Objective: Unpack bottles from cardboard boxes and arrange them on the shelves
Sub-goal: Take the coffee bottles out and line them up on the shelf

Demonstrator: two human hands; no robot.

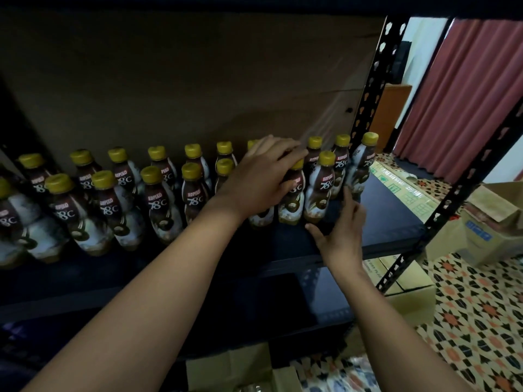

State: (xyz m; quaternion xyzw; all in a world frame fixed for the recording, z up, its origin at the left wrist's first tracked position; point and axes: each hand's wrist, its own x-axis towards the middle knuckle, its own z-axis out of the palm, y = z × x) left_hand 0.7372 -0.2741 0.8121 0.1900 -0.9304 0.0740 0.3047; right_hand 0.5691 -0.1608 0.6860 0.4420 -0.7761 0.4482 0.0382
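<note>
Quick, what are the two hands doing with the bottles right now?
Left hand: fingers curled over the yellow cap of a front-row bottle, gripping it.
Right hand: open, straight fingers touching the side of the next bottle.

Dim, shadowed shelf (pixel 382 222), brighter daylight at right, soft blur, wide-angle edge bending.

Home storeroom, black slotted metal shelving (pixel 365 94), cardboard boxes (pixel 464 239) on patterned tile floor (pixel 478 306), red curtain (pixel 464 89)

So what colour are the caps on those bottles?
Yellow; the caps on the bottles show best in the head view.
</note>
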